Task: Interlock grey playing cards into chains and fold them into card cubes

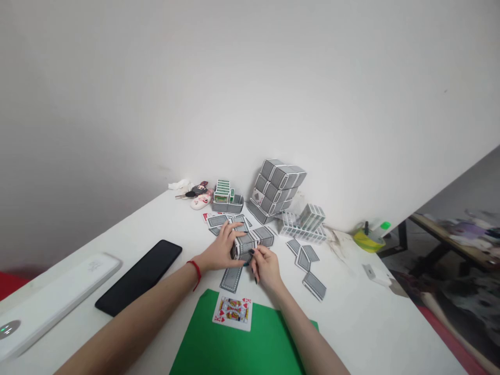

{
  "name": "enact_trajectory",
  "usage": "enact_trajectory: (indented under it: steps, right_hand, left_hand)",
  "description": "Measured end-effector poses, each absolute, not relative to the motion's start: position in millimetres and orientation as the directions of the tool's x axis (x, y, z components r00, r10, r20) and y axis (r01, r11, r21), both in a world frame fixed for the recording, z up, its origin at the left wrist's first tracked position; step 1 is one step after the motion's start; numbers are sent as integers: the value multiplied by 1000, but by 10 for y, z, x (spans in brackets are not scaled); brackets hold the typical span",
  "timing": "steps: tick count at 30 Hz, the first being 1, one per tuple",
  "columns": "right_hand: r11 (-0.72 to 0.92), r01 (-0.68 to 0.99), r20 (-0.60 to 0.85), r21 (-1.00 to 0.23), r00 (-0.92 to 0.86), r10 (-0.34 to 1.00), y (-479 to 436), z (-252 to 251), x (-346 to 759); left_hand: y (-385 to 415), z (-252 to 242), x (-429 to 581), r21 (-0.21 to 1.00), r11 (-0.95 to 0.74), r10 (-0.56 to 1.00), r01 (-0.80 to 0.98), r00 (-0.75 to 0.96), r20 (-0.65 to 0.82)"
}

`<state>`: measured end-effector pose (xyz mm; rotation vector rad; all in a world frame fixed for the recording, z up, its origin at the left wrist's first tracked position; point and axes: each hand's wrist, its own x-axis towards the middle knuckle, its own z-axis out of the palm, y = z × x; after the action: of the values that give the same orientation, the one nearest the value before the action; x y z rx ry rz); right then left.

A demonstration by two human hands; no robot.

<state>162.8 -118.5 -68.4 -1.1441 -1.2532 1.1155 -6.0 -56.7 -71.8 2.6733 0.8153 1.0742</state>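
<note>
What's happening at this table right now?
A person is working with both hands on a grey-backed card block: the left hand grips its left side, while the right hand has its fingers at the near right edge. Beyond it, a taller stack of card blocks stands near the wall. Loose cards lie to the right, and a king of hearts lies face up on a green sheet.
</note>
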Motion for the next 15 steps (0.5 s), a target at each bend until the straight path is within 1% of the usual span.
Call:
enact_trajectory:
  steps: [4,7,15]
  right_hand:
    - [84,18,84,-996,-16,996,-1184,-684,1655]
    - [84,29,84,-996,0,996,-1180,-732,1670]
    - [156,101,164,-983,81,983,-1162,-848,1653]
  left_hand:
    - [-559,-728,-61,323,-847,528,423,592,609]
    - [-559,-723,-63,320,-850,522,419,588,618]
    - [-564,-710,-65,313,-844,531,435,601,598]
